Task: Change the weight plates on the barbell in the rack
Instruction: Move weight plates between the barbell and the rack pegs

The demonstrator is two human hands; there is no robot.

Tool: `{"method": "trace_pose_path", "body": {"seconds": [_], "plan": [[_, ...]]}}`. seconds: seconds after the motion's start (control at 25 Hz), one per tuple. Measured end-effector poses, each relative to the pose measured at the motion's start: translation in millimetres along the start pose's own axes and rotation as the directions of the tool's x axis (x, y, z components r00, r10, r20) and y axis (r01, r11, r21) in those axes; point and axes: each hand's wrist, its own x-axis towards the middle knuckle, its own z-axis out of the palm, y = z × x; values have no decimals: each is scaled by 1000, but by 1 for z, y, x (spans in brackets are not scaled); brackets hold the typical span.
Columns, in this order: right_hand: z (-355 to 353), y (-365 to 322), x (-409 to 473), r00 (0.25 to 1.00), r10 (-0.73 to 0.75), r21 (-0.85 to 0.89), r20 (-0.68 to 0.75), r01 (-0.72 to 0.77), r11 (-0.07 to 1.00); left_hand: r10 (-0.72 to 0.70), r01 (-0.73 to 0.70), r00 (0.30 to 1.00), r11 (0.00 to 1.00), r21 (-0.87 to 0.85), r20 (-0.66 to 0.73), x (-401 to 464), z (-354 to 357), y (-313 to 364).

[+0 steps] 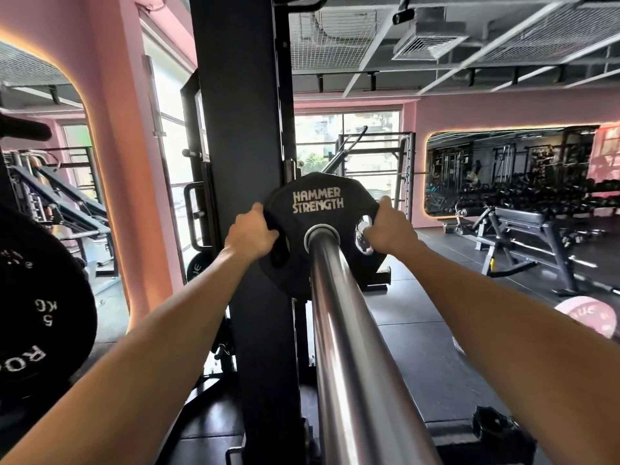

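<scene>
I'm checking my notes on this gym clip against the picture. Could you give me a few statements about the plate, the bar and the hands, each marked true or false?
1. Both hands grip the black weight plate, the left hand on its left edge and the right hand on its right. True.
2. The plate lies flat on the floor. False: it sits upright on the chrome barbell sleeve, which passes through its centre hole.
3. The plate reads HAMMER STRENGTH. True.
4. The right hand holds a collar clamp. False: its fingers curl through a grip hole in the plate.
5. A black rack upright stands just behind the plate. True.
</scene>
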Motion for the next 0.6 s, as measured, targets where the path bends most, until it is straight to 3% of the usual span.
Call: {"method": "trace_pose_path", "body": {"seconds": [0.12, 0.32, 0.6], "plan": [[-3, 1, 2, 1000, 18, 2, 17, -18, 1000, -34, 32, 999, 995, -96, -20, -2, 5, 2], [-8, 5, -11, 999, 29, -44, -30, -31, 999, -41, 40, 995, 999, -12, -95, -15, -4, 10], [-38, -3, -50, 993, -50, -179, -103, 31, 983, -23, 19, 994, 999, -38, -107, -64, -31, 15]]}}
